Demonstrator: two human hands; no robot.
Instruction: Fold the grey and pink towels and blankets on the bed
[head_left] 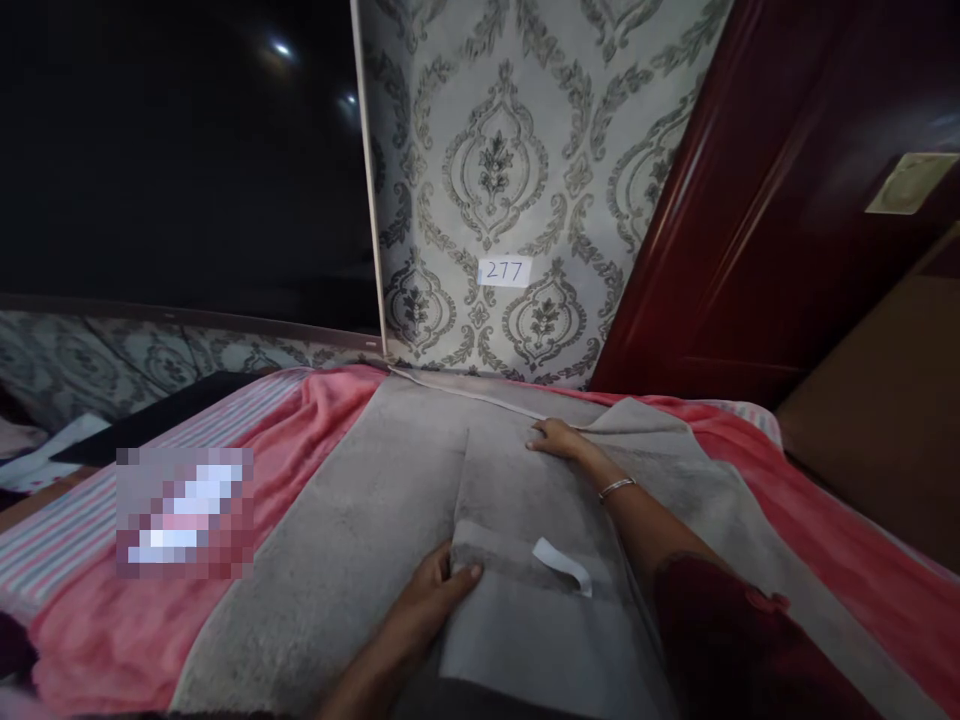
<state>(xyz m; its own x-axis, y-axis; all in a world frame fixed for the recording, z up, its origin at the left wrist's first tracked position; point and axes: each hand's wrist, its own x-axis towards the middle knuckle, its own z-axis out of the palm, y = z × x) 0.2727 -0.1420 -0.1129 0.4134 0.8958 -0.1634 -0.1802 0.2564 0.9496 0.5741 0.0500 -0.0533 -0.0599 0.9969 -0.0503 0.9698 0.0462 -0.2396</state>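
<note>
A large grey plush cloth point(330, 520) lies spread over the bed-like surface, with a long folded panel point(525, 500) down its middle. My left hand point(424, 605) pinches the left edge of this panel, thumb on top and the other fingers partly hidden under the fabric. Farther off, my right hand point(559, 440) rests on the panel near its far end, fingers stretched out and a bracelet on the wrist. Between the hands, a white label strip point(562, 567) sticks out from a smoother, lighter band on the near part of the panel.
Beneath the grey cloth lies a pink blanket point(300, 450) over a striped sheet point(45, 560). A large dark screen point(187, 170) stands at the back left. Behind is a patterned wall with a paper marked 277 point(505, 271). Dark red wood panelling point(735, 230) rises at right.
</note>
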